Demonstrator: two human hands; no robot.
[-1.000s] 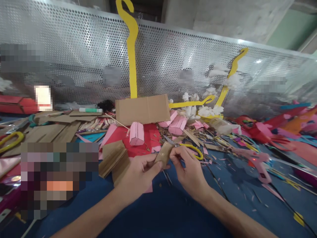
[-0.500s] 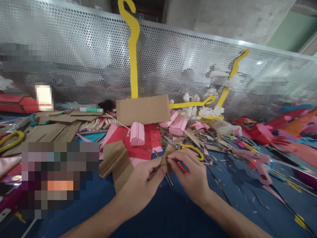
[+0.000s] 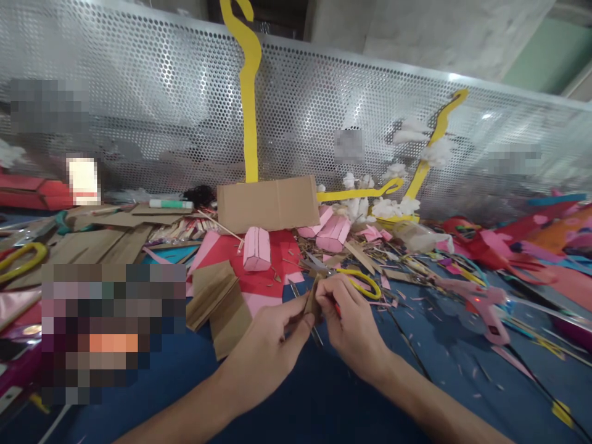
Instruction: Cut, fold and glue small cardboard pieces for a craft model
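Between my two hands is a small piece of brown cardboard, tilted upright. My left hand pinches its left side between thumb and fingers. With curled fingers, my right hand grips the right edge; its fingertips are partly hidden. Just beyond the hands lie scissors with a yellow handle, partly covered by my right hand. A thin metal tool rests on the blue tabletop under the cardboard. Larger cardboard scraps lie left of my left hand.
Behind stand a cardboard box, a yellow paper hook and pink paper blocks on red paper. A pink glue gun with a lit red light lies right. A perforated metal screen closes the back.
The cardboard piece has turned more edge-on between my hands. My right hand has tilted and its fingers have curled in further. The things on the table have stayed in place.
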